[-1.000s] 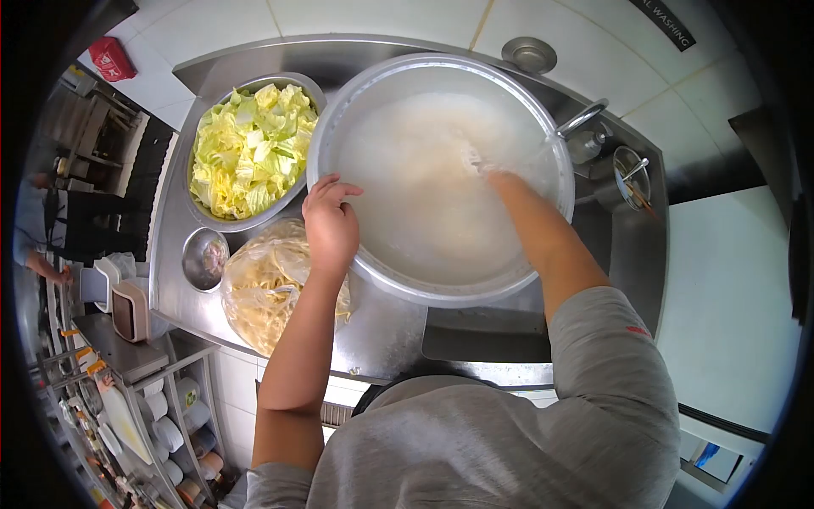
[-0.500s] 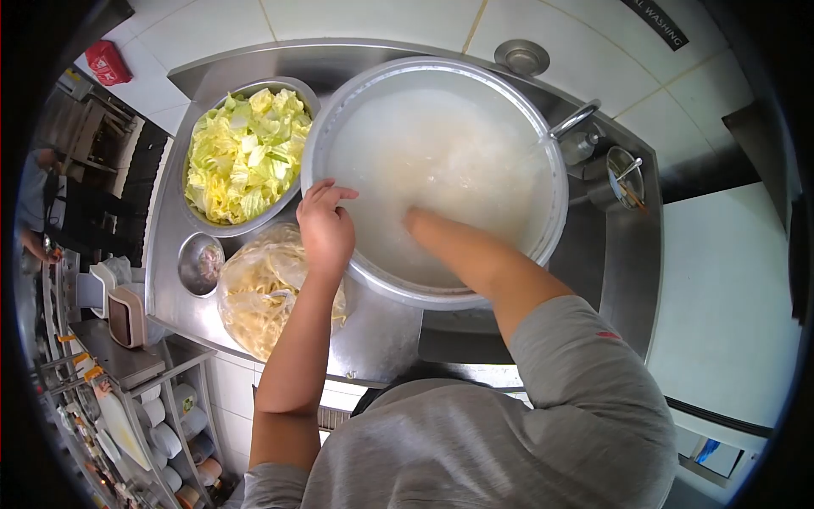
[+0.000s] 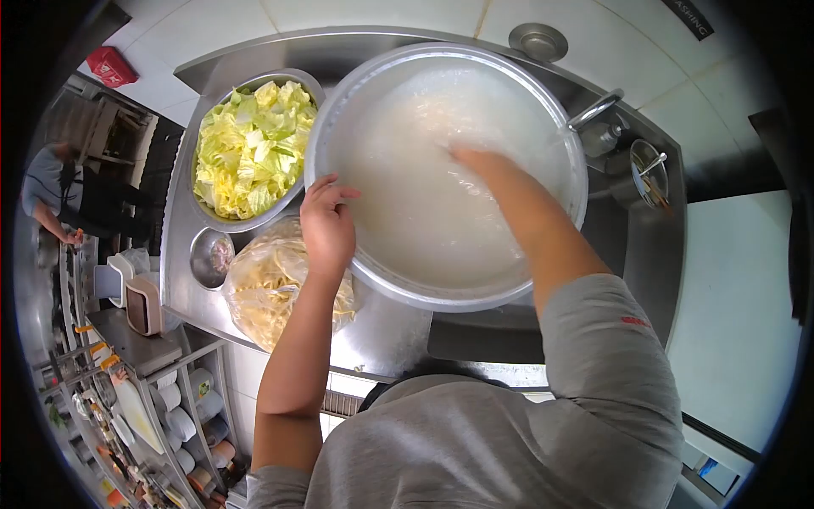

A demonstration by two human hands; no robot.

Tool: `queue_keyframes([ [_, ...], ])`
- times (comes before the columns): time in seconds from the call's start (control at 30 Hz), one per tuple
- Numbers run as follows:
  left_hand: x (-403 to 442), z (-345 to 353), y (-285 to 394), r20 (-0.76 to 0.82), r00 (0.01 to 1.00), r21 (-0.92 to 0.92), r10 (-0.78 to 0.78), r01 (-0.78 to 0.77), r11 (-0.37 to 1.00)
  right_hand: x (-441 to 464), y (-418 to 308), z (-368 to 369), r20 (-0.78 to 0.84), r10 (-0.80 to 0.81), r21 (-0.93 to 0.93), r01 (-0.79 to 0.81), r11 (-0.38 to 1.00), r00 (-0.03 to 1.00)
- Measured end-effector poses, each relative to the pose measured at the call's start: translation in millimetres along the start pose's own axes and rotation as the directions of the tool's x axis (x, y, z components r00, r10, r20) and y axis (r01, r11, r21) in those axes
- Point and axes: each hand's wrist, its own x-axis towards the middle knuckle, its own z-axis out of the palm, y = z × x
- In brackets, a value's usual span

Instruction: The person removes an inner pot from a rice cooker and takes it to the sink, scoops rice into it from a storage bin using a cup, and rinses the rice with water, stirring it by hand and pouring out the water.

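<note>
Head view — left grip [image 3: 329, 216] at basin rim [image 3: 458, 300], right grip [image 3: 466, 156] seemingly submerged.

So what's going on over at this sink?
Someone has their right hand dipped in the cloudy water of a large metal basin; its fingers are hidden, so I can't tell what they hold. Their left hand rests at the basin's rim. Beside the basin are a metal bowl full of cut leafy greens, a smaller metal bowl and a clear plastic bag of pale strips.
</note>
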Motion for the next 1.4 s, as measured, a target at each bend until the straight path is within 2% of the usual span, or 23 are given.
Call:
queue_keyframes([
  [0.1, 0, 0, 0, -0.010, 1.000, 0.020, 0.019, -0.019, 1.000, -29, 21, -4, 0.058, 0.001, -0.100, 0.004, 0.995, 0.998],
  [0.2, -1, -1, 1, -0.013, 1.000, 0.007, 0.017, -0.017, 1.000, -65, 18, 1, 0.164, -0.049, -0.220, 0.085, 0.972, 0.985],
  [0.33, -3, 0, -4, -0.015, 0.999, 0.032, 0.045, -0.044, 0.999, -119, -31, 7, 0.390, -0.143, -0.308, 0.276, 0.911, 0.910],
  [0.4, -5, -1, -5, -0.012, 0.999, 0.048, 0.037, -0.037, 0.998, -156, -77, -7, 0.452, -0.117, -0.282, 0.266, 0.922, 0.884],
  [0.47, -6, 0, -6, -0.009, 1.000, 0.033, 0.030, -0.030, 0.999, -164, -118, 15, 0.243, 0.148, -0.372, -0.049, 0.927, 0.959],
  [0.57, -5, 0, -7, -0.001, 1.000, 0.029, 0.018, -0.018, 0.999, -167, -138, 21, 0.319, -0.174, -0.424, 0.304, 0.853, 0.932],
  [0.63, -5, 0, -7, -0.003, 1.000, 0.033, 0.014, -0.014, 0.999, -131, -133, 58, 0.181, -0.222, -0.083, 0.240, 0.967, 0.958],
  [0.67, -5, 0, -6, -0.009, 1.000, 0.036, 0.014, -0.014, 0.999, -115, -131, 70, 0.110, -0.226, 0.099, 0.216, 0.971, 0.968],
  [0.7, -4, 0, -6, -0.017, 1.000, 0.040, 0.013, -0.012, 0.999, -111, -136, 62, 0.038, -0.318, -0.073, 0.320, 0.945, 0.947],
  [0.77, -4, 0, -5, -0.015, 1.000, 0.031, 0.005, -0.005, 1.000, -111, -151, 32, -0.052, -0.520, -0.414, 0.455, 0.788, 0.853],
  [0.87, -3, 1, -6, -0.014, 1.000, 0.020, 0.002, -0.002, 1.000, -87, -155, -3, 0.094, -0.509, -0.337, 0.508, 0.792, 0.856],
  [0.97, -2, 0, -6, -0.009, 1.000, 0.012, 0.012, -0.012, 1.000, -20, -123, 19, 0.087, -0.527, -0.135, 0.534, 0.835, 0.846],
  [1.0, -1, 0, -6, -0.006, 1.000, 0.007, 0.018, -0.018, 1.000, -9, -109, 18, 0.070, -0.481, -0.069, 0.486, 0.871, 0.874],
  [1.1, -2, 4, -10, -0.030, 0.999, 0.021, 0.046, -0.045, 0.999, 7, -55, 12, 0.015, -0.202, 0.034, 0.202, 0.979, 0.979],
  [1.17, 0, 2, -6, -0.032, 0.999, 0.010, 0.042, -0.042, 0.999, 1, -22, 8, 0.028, -0.086, -0.016, 0.086, 0.996, 0.996],
  [1.23, -1, 1, -3, -0.030, 0.999, -0.001, 0.039, -0.039, 0.999, -11, -7, 1, 0.049, -0.047, -0.077, 0.050, 0.996, 0.998],
  [1.3, 0, 0, -2, -0.032, 0.999, -0.008, 0.042, -0.043, 0.999, -27, -5, -5, 0.078, -0.067, -0.143, 0.078, 0.987, 0.995],
  [1.4, -1, -2, -3, -0.007, 1.000, -0.021, 0.018, -0.018, 1.000, -67, -24, -16, 0.176, -0.232, -0.284, 0.275, 0.919, 0.957],
])
